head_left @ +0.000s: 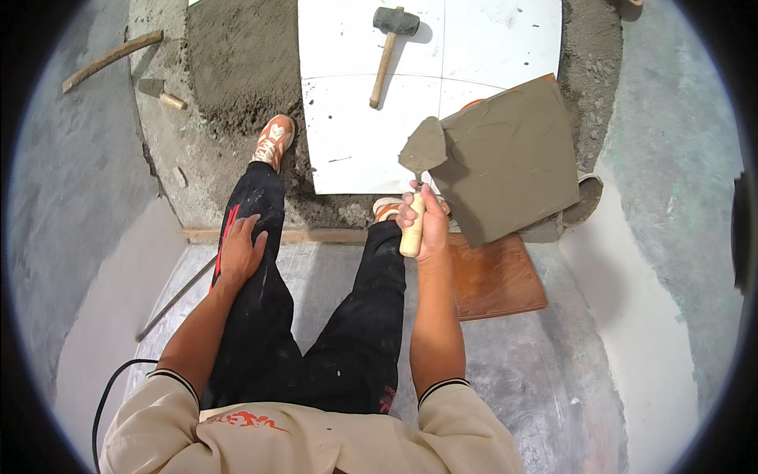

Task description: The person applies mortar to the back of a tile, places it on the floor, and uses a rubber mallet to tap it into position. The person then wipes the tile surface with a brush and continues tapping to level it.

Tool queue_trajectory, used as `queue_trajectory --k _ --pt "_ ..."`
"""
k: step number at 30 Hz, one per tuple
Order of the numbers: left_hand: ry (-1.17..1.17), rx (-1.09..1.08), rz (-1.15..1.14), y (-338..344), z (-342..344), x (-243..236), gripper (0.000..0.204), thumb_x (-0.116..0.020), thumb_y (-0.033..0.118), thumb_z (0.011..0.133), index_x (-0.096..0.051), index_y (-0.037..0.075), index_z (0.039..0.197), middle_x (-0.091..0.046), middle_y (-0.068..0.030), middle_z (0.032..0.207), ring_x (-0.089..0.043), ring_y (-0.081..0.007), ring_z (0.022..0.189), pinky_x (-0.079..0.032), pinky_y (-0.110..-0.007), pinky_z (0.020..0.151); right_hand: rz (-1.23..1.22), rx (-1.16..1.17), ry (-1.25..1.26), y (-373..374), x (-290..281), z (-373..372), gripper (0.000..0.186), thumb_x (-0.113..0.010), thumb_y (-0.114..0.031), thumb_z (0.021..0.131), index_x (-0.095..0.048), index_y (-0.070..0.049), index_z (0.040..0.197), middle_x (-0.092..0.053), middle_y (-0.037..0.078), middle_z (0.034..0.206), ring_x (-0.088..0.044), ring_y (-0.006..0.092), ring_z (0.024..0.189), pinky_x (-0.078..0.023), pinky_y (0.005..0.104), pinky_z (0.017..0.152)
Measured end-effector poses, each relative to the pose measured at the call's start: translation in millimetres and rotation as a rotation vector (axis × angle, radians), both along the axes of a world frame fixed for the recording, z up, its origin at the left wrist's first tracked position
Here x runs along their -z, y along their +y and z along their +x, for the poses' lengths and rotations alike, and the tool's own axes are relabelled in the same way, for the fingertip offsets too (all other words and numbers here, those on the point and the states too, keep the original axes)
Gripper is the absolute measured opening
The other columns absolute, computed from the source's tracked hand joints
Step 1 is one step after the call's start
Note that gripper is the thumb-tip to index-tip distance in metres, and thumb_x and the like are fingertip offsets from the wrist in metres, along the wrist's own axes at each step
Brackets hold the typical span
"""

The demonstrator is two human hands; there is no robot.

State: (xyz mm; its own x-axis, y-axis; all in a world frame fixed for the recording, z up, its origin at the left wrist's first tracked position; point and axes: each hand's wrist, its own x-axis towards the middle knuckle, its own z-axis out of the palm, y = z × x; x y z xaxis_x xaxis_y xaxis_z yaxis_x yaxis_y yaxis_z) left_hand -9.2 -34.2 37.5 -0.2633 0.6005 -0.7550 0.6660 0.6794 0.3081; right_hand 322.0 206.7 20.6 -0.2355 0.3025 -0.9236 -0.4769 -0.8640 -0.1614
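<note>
My right hand [431, 227] grips the pale wooden handle of a pointed trowel [424, 147], and grey mortar coats its blade. The blade lies beside the left edge of a square tile [517, 162] spread with smooth grey mortar; a little orange shows at that tile's rim. My left hand [245, 246] rests with fingers apart on my left leg, holding nothing. White laid tiles [363, 150] stretch in front of my feet, and a rubber mallet [387, 57] with a wooden handle lies on them.
Wet mortar [241, 59] borders the white tiles on the left. Farther left lie a second trowel [172, 100] and a curved wooden handle [114, 59]. A brown tile [499, 280] sits below the coated one, near a round container [584, 201]. A metal rod [175, 299] lies by my left leg.
</note>
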Motion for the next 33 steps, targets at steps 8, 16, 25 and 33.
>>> queue_trajectory --k 8,16,25,33 --pt "0.008 0.008 -0.033 4 0 1 0.048 -0.069 0.026 0.098 -0.059 0.007 0.141 -0.062 -0.0197 0.136 -0.058 -0.0403 0.129 -0.047 -0.049 0.11 0.199 0.041 -0.046 152 7 44 0.029 -0.051 -0.038 0.113 -0.058 -0.011 0.122 -0.059 0.001 0.089 -0.052 0.0088 0.061 -0.049 0.0236 0.054" --pt "0.009 0.028 -0.05 14 1 0 0.05 -0.07 0.026 0.097 -0.059 0.006 0.142 -0.062 -0.0198 0.134 -0.058 -0.0401 0.128 -0.047 -0.049 0.109 0.536 -0.151 -0.549 285 -29 118 0.029 -0.051 -0.031 0.113 -0.057 -0.006 0.125 -0.057 0.004 0.088 -0.055 0.014 0.068 -0.049 0.0299 0.058" --pt "-0.009 0.035 -0.029 26 8 0 0.049 -0.069 0.026 0.097 -0.06 0.006 0.142 -0.062 -0.0202 0.134 -0.058 -0.0404 0.128 -0.047 -0.049 0.109 0.709 -1.337 -1.47 246 -69 161 0.033 -0.057 -0.03 0.108 -0.068 -0.002 0.121 -0.072 0.028 0.104 -0.07 0.0447 0.101 -0.053 0.0542 0.088" --pt "0.011 0.032 -0.063 22 10 2 0.049 -0.069 0.025 0.097 -0.06 0.006 0.142 -0.062 -0.0196 0.134 -0.058 -0.0405 0.128 -0.046 -0.048 0.11 0.572 -1.489 -1.66 267 -44 96 0.03 -0.055 -0.026 0.107 -0.068 0.0 0.114 -0.073 0.029 0.113 -0.067 0.0495 0.112 -0.053 0.0577 0.096"
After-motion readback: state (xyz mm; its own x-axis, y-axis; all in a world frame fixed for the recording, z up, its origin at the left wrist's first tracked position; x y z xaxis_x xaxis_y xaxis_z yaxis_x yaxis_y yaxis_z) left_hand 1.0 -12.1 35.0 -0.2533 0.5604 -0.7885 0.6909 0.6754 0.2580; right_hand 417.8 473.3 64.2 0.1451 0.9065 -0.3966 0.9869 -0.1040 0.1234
